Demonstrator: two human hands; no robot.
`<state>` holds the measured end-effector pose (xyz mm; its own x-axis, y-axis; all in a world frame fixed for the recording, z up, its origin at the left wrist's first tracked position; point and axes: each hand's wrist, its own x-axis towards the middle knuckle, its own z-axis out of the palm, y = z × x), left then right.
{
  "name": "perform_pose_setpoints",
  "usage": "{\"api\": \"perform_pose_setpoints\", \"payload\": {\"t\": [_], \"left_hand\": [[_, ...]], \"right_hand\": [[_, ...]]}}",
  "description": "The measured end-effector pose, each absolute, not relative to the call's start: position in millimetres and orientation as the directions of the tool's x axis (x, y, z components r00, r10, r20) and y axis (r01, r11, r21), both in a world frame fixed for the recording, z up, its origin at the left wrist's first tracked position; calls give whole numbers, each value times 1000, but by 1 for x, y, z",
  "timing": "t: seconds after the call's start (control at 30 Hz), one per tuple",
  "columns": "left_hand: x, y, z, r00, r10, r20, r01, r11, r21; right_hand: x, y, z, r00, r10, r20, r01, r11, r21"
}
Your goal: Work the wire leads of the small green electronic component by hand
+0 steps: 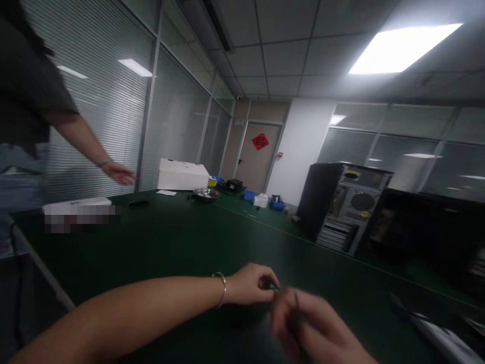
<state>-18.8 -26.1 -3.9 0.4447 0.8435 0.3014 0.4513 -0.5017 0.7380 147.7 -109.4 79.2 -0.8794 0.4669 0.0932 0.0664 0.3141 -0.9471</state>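
My left hand [252, 284], with a bracelet at its wrist, is low over the green table [182, 237]. Its thumb and fingers pinch a small green piece [273, 286]. Close beside it on the right, my right hand [310, 321] is blurred by motion. The fingers of that hand are curled around a thin dark tool [296, 302], whose tip points up. What kind of tool it is, I cannot make out. The two hands nearly touch.
A black computer case [320, 202] stands at the right. Farther back are a metal bowl [205, 194], a white box [182, 174] and blue bins [278, 203]. A person's hand [120, 173] reaches over the far left side. A blurred object [443, 336] lies at the lower right.
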Motion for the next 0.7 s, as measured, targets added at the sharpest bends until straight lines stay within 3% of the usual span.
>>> {"api": "perform_pose_setpoints", "payload": {"t": [0.07, 0.13, 0.23, 0.33, 0.5, 0.7], "left_hand": [[-19, -28, 0, 485, 818, 310, 497, -549, 672], [-19, -28, 3, 516, 786, 341, 508, -601, 617], [-18, -29, 5, 535, 769, 350, 529, -628, 571], [-17, -28, 4, 550, 759, 349, 534, -640, 552], [-16, -22, -2, 541, 760, 360, 538, -642, 547], [-18, -20, -5, 459, 812, 360, 513, -573, 639]], "right_hand": [[156, -74, 65, -648, 731, 212, 159, 402, -902], [167, -42, 45, -545, 794, 270, 291, 481, -827], [183, -17, 17, -533, 772, 346, 510, 619, -597], [193, -14, 4, -550, 745, 377, 623, 667, -410], [196, -25, 3, -588, 705, 396, 648, 704, -291], [191, -28, 3, -600, 708, 372, 710, 686, -159]]}}
